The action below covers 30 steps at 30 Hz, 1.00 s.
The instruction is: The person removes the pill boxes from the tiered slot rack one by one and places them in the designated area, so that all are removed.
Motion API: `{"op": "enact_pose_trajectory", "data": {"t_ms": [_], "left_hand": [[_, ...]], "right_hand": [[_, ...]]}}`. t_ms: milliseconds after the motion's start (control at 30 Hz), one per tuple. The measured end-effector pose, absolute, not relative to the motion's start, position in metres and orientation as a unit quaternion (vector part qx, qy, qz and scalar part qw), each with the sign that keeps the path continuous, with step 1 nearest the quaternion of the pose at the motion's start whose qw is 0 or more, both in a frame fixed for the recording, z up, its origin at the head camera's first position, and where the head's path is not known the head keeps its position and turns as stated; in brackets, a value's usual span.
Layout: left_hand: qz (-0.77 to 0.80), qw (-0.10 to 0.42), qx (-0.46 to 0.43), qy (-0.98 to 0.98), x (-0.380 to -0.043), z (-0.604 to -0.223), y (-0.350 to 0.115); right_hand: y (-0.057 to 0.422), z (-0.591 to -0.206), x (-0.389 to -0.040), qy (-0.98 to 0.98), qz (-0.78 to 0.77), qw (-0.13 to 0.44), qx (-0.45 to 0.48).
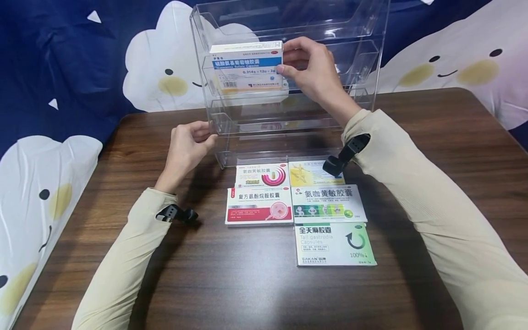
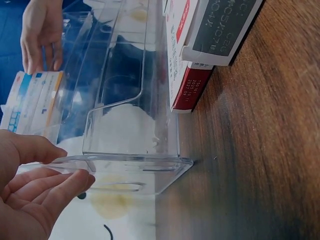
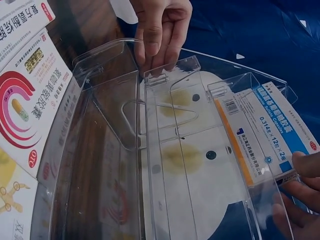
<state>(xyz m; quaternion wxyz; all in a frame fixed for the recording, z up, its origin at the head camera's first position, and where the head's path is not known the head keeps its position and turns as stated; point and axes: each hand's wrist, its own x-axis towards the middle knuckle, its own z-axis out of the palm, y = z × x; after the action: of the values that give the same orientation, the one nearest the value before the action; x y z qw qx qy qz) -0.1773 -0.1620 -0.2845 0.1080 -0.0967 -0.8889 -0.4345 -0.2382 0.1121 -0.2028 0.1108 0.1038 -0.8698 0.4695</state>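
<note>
A clear acrylic tiered rack (image 1: 284,124) stands at the back of the table. On its left side panel, low down, my left hand (image 1: 189,147) pinches the edge between thumb and fingers, as the left wrist view shows. My right hand (image 1: 311,66) grips the right end of a white and blue medicine box (image 1: 247,68), thumb in front and fingers behind. This box stands upright at the left end of an upper tier; in the right wrist view its lower part (image 3: 245,145) is behind the clear front lip.
Before the rack lie several medicine boxes: a red and white one (image 1: 259,206), a pink-ringed one (image 1: 261,175), a yellow one (image 1: 315,174), a white and green one (image 1: 328,204) and a green one (image 1: 335,245). A patterned blue curtain (image 1: 82,59) hangs behind the wooden table (image 1: 231,275).
</note>
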Motion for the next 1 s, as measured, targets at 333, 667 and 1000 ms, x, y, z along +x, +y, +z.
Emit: {"op": "enact_pose_trajectory", "data": {"t_ms": [333,667,1000], "left_hand": [[-0.441,0.107,-0.094,-0.886,-0.177,-0.286,-0.164],[-0.432,0.112,-0.092,-0.89,-0.175,-0.282,-0.166],[-0.442,0.106,-0.092,-0.886,-0.176,-0.283,-0.164]], "right_hand": [[0.113,-0.197,-0.233,-0.851,0.486,0.155,0.128],[0.13,-0.186,-0.217,-0.79,0.547,0.212,0.176],[0.152,-0.19,-0.202,-0.788,0.519,0.267,0.195]]}}
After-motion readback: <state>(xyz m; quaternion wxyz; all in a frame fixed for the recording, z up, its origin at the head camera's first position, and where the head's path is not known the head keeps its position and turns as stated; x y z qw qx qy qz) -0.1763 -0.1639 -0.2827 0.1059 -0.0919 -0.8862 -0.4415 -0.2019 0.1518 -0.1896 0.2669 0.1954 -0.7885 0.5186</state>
